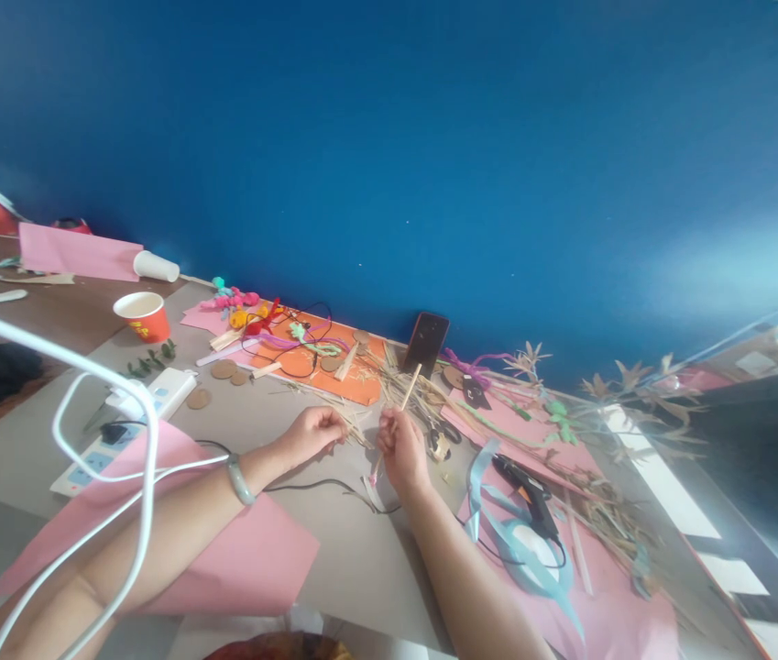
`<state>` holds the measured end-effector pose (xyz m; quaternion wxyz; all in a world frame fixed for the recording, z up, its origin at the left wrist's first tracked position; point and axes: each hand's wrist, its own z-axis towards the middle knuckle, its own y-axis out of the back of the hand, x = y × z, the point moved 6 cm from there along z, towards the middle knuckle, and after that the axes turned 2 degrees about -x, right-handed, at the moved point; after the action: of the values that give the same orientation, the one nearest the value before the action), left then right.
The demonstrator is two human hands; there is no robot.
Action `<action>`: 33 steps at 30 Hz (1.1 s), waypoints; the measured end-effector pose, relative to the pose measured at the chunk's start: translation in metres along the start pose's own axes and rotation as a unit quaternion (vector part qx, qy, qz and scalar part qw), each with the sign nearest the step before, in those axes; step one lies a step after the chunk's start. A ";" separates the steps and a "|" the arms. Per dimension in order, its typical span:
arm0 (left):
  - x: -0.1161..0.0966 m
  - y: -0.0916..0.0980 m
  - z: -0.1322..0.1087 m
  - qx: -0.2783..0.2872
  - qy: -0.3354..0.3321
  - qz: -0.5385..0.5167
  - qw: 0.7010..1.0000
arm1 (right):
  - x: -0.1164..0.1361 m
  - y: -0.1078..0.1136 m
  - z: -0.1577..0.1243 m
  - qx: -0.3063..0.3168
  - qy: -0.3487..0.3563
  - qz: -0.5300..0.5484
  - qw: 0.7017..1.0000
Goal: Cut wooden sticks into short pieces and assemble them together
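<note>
My right hand (400,451) is closed round a thin wooden stick (411,387), which points up and away toward the dark phone (426,342) leaning on the blue wall. A small pinkish-white piece (370,482) shows just below that fist. To its left, my left hand (312,434) has its fingers curled together near some thin dry stalks (356,423); whether it pinches anything is too small to tell. The two hands are apart. Behind them lies an orange sheet (354,380) with straw bits on it.
A power strip (167,394), a red paper cup (143,318) and pink paper (271,559) are on the left. White cables (150,458) cross in front of my left arm. At right lie a glue gun (532,495), blue ribbon (532,573) and dried plants (608,513).
</note>
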<state>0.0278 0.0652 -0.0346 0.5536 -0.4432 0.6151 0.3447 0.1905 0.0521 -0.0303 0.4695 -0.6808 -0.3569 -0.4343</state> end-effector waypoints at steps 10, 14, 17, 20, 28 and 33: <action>0.000 0.002 0.001 -0.013 -0.008 0.006 1.000 | 0.010 0.008 0.002 -0.046 0.063 0.029 0.997; -0.001 0.002 0.002 -0.016 -0.007 0.009 1.000 | 0.013 0.008 0.000 -0.054 0.065 0.040 0.996; -0.001 0.002 0.002 -0.010 -0.010 0.017 1.000 | 0.014 0.010 0.000 -0.059 0.060 0.062 0.995; -0.001 0.002 0.002 -0.008 -0.015 0.019 1.000 | 0.015 0.012 0.000 -0.068 0.068 0.055 0.994; -0.001 0.003 0.003 0.002 -0.019 0.004 1.000 | 0.024 0.011 -0.005 -0.076 0.115 0.006 0.991; -0.003 0.002 0.003 0.006 -0.010 -0.019 1.000 | 0.041 0.013 -0.010 -0.072 0.163 -0.053 0.983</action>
<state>0.0271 0.0686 -0.0325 0.5692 -0.4476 0.6029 0.3349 0.2149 0.0416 0.0052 0.4472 -0.6132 -0.2790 -0.5883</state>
